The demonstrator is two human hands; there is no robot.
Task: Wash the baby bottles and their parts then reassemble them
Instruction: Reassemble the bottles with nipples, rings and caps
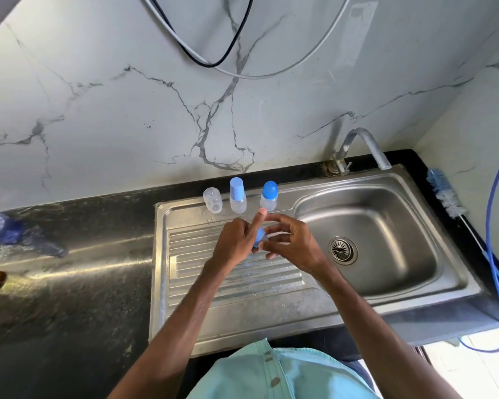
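We hold the blue part [260, 236] between our two hands, above the ribbed drainboard [242, 283]. The left hand [236, 240] curls its lower fingers round the part, and its index finger sticks up straight. The right hand [293, 240] has its fingers bent and spread towards the part. Whether it really pinches the part, or some clear piece beside it, we cannot tell.

We judge that this is the reassembly step, where the part is made ready for its bottle. To do it well, we should keep the part steady in one hand and bring the mating piece straight onto it. Then we turn gently, so that nothing sits crooked. Wet plastic slips easily, so a firm grip matters.

The part is mostly covered, so we cannot tell its axis.

Just beyond our fingertips three bottles stand in a row, each with its long axis vertical. The dome-capped bottle [269, 197] and the cylinder-capped bottle [237, 197] point their caps up. The clear bottle [212, 200], beyond the left hand, has no cap and seems to stand mouth down.
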